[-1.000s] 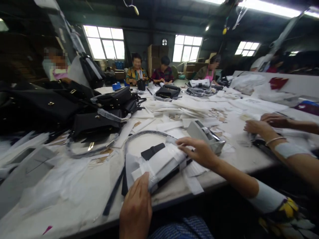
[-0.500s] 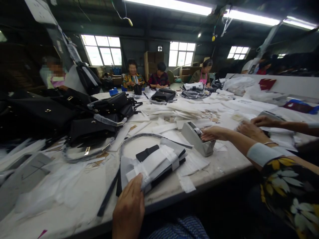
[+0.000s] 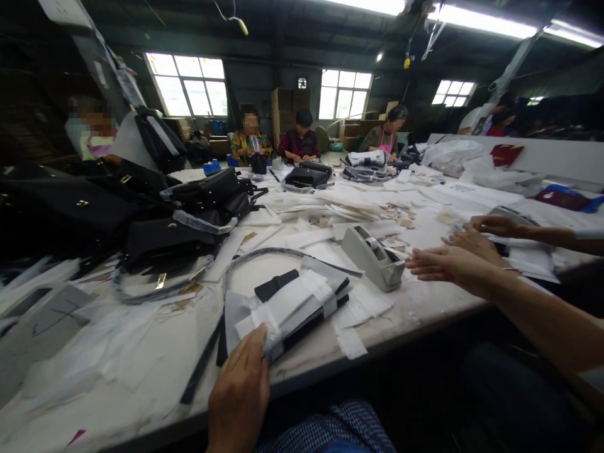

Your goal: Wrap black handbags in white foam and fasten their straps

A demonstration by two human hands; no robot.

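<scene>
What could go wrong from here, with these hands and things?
The right hand is close to the tape dispenser; its fingers might catch the front edge. A co-worker's hand is nearby, so they might bump. The left hand touches the paper-covered bundle near the table's edge; it might shift.

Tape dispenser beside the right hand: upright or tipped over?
Upright. The tape dispenser sits flat on the table, its open top facing up, beside the right hand.
</scene>
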